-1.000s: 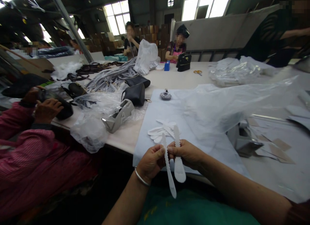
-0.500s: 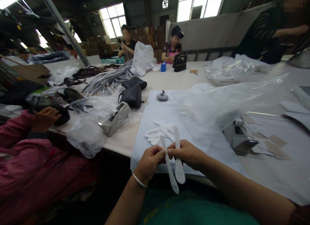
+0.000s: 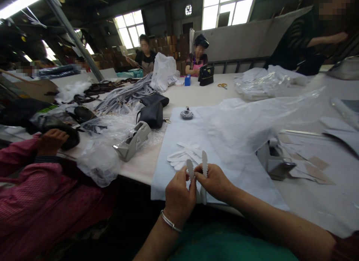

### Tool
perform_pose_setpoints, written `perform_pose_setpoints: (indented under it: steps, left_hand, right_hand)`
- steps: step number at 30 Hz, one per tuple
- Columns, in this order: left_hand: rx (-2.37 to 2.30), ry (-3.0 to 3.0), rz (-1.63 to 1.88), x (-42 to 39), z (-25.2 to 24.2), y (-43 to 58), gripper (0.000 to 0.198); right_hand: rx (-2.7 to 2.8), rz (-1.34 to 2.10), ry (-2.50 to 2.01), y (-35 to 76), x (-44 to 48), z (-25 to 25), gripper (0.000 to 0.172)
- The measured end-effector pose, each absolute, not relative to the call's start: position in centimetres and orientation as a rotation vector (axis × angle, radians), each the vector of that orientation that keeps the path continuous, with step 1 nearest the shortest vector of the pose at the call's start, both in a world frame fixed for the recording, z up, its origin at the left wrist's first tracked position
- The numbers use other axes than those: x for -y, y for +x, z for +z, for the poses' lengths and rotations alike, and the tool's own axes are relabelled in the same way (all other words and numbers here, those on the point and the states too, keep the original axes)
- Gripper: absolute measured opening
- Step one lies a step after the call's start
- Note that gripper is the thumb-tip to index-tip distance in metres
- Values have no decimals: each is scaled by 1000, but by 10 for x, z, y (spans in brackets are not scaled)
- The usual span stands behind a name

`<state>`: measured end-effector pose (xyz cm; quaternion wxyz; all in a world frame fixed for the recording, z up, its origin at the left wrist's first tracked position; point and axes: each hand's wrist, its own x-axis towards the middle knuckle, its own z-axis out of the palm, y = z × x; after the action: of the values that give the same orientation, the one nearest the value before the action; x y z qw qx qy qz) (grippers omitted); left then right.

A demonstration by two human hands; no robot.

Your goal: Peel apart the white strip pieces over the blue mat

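Observation:
My left hand [image 3: 179,195] and my right hand [image 3: 214,182] are both closed on two long white strips with toothed edges, held upright side by side at the table's front edge. One strip's tip [image 3: 190,168] stands above my left fingers, the other's tip [image 3: 204,163] above my right fingers. Their lower ends are mostly hidden behind my hands. A small pile of like white strips [image 3: 181,156] lies just beyond on a pale blue sheet [image 3: 179,133].
A grey tape dispenser [image 3: 132,141] sits left of the sheet, with dark bags [image 3: 153,113] and crumpled clear plastic [image 3: 99,161] nearby. Another dispenser [image 3: 276,165] is at the right under a large clear plastic sheet [image 3: 260,118]. A person in pink [image 3: 36,186] sits at my left; others work at the far end.
The two strips have come up from hanging below my hands to standing upright, closer together. My left hand has turned its back toward me. The view has shifted slightly.

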<state>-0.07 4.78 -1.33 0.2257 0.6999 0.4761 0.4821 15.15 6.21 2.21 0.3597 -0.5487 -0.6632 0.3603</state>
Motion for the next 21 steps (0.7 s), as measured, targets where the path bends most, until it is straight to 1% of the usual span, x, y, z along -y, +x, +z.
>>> perform_pose_setpoints:
  steps: [1,2,4,7,11,15,18,21]
  left_hand:
    - [-1370,1990,1373,-48,-14,0,26]
    - [-1426,2063,1401,-48,-15,0,27]
    - [-1464,2211,1403,-49,-16,1,23]
    - [-1331,2255,1342,-47,-14,1,25]
    - [-1087,1854,1202,-46,-7,-2,28]
    - [-1011,1355,1040,-49,-2,-4,31]
    - [-990,1187,1013,-51,-2,-4,33]
    - [-1025,1136,1044,-55,-6,-6,28]
  right_hand:
    - [1723,892,-1400,151,-61,22,18]
    - [1736,858,-1386,150,-60,22,18]
    - [1754,805,-1366,149,-57,21,18]
    - [1791,779,-1378,149,-55,20,17]
    - [1769,894,-1386,151,-56,19,18]
    - [1682,1029,-1365,152,-56,20,15]
    - [1550,1193,-1385,151,-54,23,16]
    - [1403,1394,-1416,150,-50,28,19]
